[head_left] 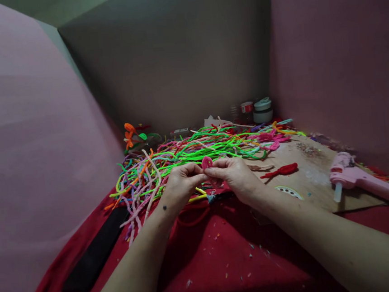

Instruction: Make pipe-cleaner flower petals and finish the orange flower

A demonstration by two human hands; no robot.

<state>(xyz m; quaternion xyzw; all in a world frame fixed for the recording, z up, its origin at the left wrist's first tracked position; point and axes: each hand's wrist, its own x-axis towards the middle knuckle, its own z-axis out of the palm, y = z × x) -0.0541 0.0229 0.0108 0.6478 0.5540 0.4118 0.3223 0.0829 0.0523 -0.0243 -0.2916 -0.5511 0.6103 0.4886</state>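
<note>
Between my two hands is a small loop of pink pipe cleaner (206, 162), pinched at the middle of the view. My left hand (185, 178) grips its left side with thumb and forefinger. On the other side, my right hand (231, 173) pinches it with the fingertips close to the left ones. Part of the loop is hidden behind the fingers. Just beyond them spreads a big heap of pipe cleaners (195, 155) in green, pink, orange and other colours. A twisted red pipe cleaner piece (287, 169) lies to the right of my right hand.
A pink glue gun (357, 177) rests at the right on a brown board (312, 172). A long black object (96, 252) lies at the left on the red cloth (204, 263), which has scattered scraps. An orange pipe-cleaner flower (130, 134) and a lidded container (262, 110) stand at the back.
</note>
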